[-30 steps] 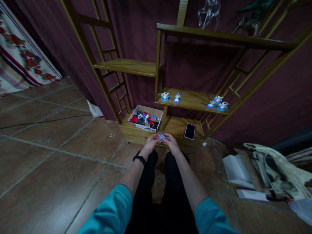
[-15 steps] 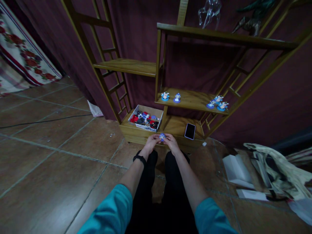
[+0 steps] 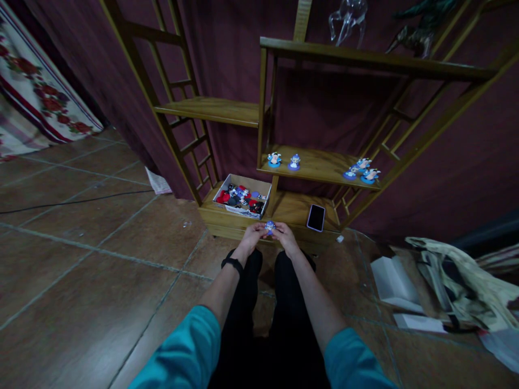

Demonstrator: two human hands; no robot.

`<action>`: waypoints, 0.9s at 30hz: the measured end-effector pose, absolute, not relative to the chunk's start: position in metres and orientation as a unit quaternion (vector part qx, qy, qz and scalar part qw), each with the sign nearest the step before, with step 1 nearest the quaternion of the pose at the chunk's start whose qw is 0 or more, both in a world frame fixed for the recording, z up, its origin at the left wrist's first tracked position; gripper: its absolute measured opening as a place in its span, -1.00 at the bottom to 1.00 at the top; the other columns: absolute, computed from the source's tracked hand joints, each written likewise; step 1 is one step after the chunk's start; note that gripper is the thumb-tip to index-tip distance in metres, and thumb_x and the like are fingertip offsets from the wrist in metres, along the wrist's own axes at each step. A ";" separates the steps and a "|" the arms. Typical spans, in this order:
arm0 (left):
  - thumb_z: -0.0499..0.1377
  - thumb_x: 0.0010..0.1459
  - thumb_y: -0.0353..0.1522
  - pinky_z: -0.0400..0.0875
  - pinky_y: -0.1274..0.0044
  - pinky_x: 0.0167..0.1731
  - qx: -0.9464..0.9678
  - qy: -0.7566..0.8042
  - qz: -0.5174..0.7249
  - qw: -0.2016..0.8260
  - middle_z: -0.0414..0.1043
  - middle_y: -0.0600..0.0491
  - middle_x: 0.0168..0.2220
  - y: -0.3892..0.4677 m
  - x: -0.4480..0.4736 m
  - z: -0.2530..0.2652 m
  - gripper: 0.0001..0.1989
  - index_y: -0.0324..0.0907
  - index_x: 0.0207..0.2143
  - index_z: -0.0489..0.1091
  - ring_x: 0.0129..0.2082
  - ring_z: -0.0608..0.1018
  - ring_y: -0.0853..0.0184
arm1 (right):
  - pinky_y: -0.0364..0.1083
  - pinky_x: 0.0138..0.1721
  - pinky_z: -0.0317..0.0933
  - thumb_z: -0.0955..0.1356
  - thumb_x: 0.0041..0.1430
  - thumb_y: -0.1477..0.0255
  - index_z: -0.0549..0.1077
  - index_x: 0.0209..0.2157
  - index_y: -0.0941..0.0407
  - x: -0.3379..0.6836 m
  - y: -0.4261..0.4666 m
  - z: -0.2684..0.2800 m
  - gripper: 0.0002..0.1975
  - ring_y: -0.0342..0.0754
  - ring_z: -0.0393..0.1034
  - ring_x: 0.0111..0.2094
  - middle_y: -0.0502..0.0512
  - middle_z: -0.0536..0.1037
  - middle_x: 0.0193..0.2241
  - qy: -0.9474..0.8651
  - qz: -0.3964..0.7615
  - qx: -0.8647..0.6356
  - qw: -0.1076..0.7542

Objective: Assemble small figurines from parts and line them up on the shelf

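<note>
Between my fingertips is a small purple and white figurine [image 3: 270, 227], held upright in front of the shelf's lower edge. My left hand [image 3: 254, 236] grips it from the left, and my right hand [image 3: 285, 236] from the right. Just beyond, a cardboard box [image 3: 259, 214] on the bottom shelf holds several red, black, white and purple pieces. On the shelf above stand a blue-based figurine [image 3: 274, 159] and a purple one [image 3: 294, 162] at the left. A cluster of similar figurines [image 3: 362, 170] is at the right end.
A phone [image 3: 315, 218] lies on the bottom shelf at right. Above, a clear glass animal ornament [image 3: 348, 21] and a dark statuette [image 3: 421, 32] stand on the top shelf. White boxes [image 3: 395, 283] and a pale cloth bag [image 3: 466, 275] are on the floor at right.
</note>
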State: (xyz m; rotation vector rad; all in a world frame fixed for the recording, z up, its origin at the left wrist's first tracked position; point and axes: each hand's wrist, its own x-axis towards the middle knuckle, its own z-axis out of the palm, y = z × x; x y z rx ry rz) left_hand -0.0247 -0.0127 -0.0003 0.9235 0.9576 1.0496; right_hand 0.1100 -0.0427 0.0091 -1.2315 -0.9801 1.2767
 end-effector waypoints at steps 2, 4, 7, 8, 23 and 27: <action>0.34 -0.30 -0.40 0.26 0.59 -0.52 0.408 0.420 0.463 0.665 0.40 0.08 -0.57 -0.012 -0.025 0.000 -0.73 -0.28 -0.44 0.43 -0.59 0.39 0.48 | -0.16 -0.36 0.25 0.38 -0.11 0.31 0.38 -0.25 0.08 0.110 -0.043 0.009 -0.68 -0.14 0.39 -0.34 0.04 0.49 -0.28 -0.411 0.535 -0.514 0.530; 0.34 -0.29 -0.40 0.25 0.59 -0.53 0.407 0.418 0.463 0.667 0.40 0.08 -0.58 -0.012 -0.025 0.000 -0.73 -0.28 -0.44 0.43 -0.60 0.38 0.48 | -0.17 -0.37 0.25 0.38 -0.10 0.31 0.38 -0.24 0.08 0.109 -0.043 0.009 -0.68 -0.14 0.39 -0.35 0.04 0.49 -0.28 -0.409 0.536 -0.511 0.533; 0.34 -0.28 -0.40 0.25 0.60 -0.53 0.403 0.417 0.463 0.670 0.41 0.07 -0.56 -0.012 -0.024 0.001 -0.73 -0.29 -0.42 0.44 -0.60 0.38 0.49 | -0.17 -0.37 0.26 0.38 -0.10 0.32 0.38 -0.24 0.08 0.110 -0.042 0.008 -0.69 -0.15 0.40 -0.36 0.04 0.49 -0.29 -0.404 0.538 -0.510 0.536; 0.33 -0.28 -0.40 0.26 0.60 -0.52 0.402 0.416 0.462 0.672 0.42 0.06 -0.55 -0.013 -0.024 0.002 -0.72 -0.29 -0.42 0.44 -0.60 0.39 0.49 | -0.17 -0.37 0.26 0.38 -0.09 0.33 0.38 -0.24 0.08 0.110 -0.042 0.008 -0.69 -0.16 0.40 -0.37 0.04 0.50 -0.29 -0.402 0.539 -0.510 0.537; 0.32 -0.22 -0.36 0.29 0.62 -0.51 0.397 0.421 0.454 0.678 0.46 0.00 -0.51 -0.014 -0.024 0.005 -0.71 -0.32 -0.37 0.47 -0.55 0.43 0.47 | -0.18 -0.39 0.26 0.37 -0.09 0.35 0.40 -0.28 0.09 0.109 -0.042 0.007 -0.74 -0.20 0.39 -0.45 0.01 0.50 -0.35 -0.388 0.545 -0.501 0.550; 0.32 -0.21 -0.36 0.30 0.62 -0.51 0.397 0.421 0.453 0.679 0.47 0.00 -0.51 -0.013 -0.024 0.005 -0.70 -0.32 -0.36 0.46 -0.56 0.43 0.47 | -0.18 -0.40 0.26 0.36 -0.08 0.33 0.39 -0.30 0.09 0.109 -0.042 0.009 -0.76 -0.19 0.39 -0.46 0.00 0.50 -0.38 -0.386 0.544 -0.504 0.549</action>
